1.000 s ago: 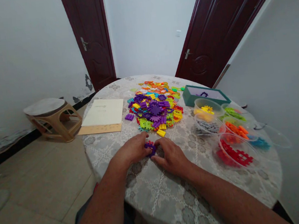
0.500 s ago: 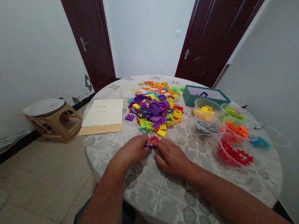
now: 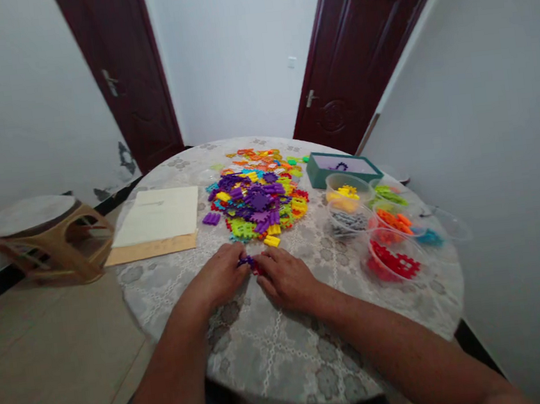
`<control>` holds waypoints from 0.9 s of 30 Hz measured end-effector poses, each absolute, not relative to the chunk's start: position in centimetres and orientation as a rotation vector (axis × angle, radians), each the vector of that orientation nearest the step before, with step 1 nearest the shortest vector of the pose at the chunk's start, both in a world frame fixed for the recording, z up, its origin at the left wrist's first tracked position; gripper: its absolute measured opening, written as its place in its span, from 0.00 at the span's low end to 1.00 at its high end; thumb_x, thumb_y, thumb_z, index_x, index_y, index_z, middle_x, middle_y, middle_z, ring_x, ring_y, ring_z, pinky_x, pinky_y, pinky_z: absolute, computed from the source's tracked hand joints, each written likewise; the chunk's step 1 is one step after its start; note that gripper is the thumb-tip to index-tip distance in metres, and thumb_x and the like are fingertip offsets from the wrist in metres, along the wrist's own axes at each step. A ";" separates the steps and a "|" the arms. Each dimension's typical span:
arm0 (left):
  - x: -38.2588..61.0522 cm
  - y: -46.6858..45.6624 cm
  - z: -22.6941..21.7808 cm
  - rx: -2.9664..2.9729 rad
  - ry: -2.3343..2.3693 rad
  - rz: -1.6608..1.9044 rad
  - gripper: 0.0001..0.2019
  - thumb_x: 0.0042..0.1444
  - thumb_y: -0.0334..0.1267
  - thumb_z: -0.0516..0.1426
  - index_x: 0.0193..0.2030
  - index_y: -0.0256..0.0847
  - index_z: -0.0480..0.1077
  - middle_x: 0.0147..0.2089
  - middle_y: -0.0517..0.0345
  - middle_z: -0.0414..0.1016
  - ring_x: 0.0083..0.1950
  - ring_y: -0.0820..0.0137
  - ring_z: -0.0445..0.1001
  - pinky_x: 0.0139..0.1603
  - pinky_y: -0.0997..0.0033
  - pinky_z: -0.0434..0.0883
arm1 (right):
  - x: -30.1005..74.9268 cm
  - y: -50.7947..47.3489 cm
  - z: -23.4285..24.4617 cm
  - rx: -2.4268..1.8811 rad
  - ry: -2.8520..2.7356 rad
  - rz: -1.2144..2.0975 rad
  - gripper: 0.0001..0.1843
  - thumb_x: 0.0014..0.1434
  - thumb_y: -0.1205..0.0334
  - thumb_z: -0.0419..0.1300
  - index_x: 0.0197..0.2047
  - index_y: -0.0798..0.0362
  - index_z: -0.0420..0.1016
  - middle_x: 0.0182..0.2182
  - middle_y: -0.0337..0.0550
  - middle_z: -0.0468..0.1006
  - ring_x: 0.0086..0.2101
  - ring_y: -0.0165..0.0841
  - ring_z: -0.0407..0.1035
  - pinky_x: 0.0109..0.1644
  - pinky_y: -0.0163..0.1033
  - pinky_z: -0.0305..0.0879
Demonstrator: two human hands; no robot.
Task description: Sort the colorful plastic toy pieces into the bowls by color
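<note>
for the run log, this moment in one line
left hand: holds purple plastic block | right hand: on red plastic block | ahead: mixed block pile

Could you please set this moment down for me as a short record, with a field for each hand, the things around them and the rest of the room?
Left hand: pinching small purple and red plastic building pieces
Right hand: gripping those pieces from the other side
Things nearby: heap of multicoloured interlocking plastic pieces on a round table; clear plastic tub of red pieces
Rest: teal box; paper sheet on a brown envelope; stool; dark wooden door
</note>
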State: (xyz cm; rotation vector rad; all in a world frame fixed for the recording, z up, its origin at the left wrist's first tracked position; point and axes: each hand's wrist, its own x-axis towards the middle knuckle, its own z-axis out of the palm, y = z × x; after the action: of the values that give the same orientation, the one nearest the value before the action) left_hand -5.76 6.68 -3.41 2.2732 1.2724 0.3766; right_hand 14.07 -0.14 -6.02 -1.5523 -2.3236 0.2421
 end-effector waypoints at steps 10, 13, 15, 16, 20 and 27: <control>-4.9 7.6 -3.8 2.216 1.130 0.256 0.11 0.61 0.49 0.53 0.37 0.45 0.68 0.36 0.59 0.77 0.40 0.62 0.74 0.41 0.66 0.66 | 14.5 0.4 -6.1 -1.645 -2.248 0.236 0.17 0.70 0.51 0.59 0.55 0.52 0.71 0.55 0.52 0.72 0.51 0.44 0.70 0.53 0.48 0.73; -4.6 7.4 -3.3 2.209 1.096 0.269 0.11 0.61 0.49 0.54 0.35 0.45 0.66 0.34 0.61 0.75 0.38 0.64 0.73 0.39 0.67 0.65 | 14.9 0.4 -5.8 -1.641 -2.252 0.239 0.19 0.69 0.53 0.59 0.58 0.52 0.70 0.52 0.52 0.74 0.47 0.43 0.72 0.49 0.46 0.74; -4.4 7.2 -2.8 2.186 1.071 0.274 0.12 0.62 0.50 0.55 0.34 0.45 0.66 0.34 0.61 0.74 0.38 0.64 0.72 0.39 0.67 0.65 | 15.1 0.1 -5.5 -1.663 -2.257 0.231 0.21 0.67 0.54 0.59 0.61 0.51 0.69 0.53 0.52 0.74 0.45 0.42 0.73 0.45 0.45 0.75; -4.3 7.1 -2.5 2.169 1.050 0.278 0.13 0.62 0.51 0.55 0.35 0.45 0.67 0.34 0.61 0.74 0.38 0.64 0.71 0.39 0.67 0.65 | 15.3 -0.1 -5.2 -1.673 -2.270 0.227 0.22 0.67 0.53 0.59 0.61 0.50 0.69 0.52 0.52 0.75 0.43 0.42 0.74 0.43 0.45 0.75; -4.2 6.8 -1.4 2.087 0.982 0.362 0.15 0.64 0.53 0.56 0.37 0.44 0.69 0.36 0.61 0.74 0.39 0.64 0.72 0.41 0.67 0.68 | 16.8 -1.8 -3.5 -1.685 -2.290 0.203 0.26 0.66 0.53 0.61 0.66 0.47 0.69 0.54 0.52 0.76 0.42 0.43 0.76 0.42 0.46 0.75; -3.9 6.2 -0.7 1.903 1.026 0.399 0.20 0.64 0.58 0.56 0.49 0.44 0.73 0.40 0.57 0.77 0.38 0.64 0.74 0.38 0.66 0.71 | 25.7 -6.2 1.6 -1.699 -1.943 0.033 0.28 0.69 0.53 0.61 0.69 0.49 0.68 0.59 0.52 0.78 0.56 0.44 0.74 0.60 0.50 0.72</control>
State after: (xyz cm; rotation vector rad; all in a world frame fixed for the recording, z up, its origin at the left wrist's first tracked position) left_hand -3.85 6.19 -0.72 1.9027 1.0263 0.3991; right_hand 25.75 -6.21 1.59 -1.6992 -1.9433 0.0330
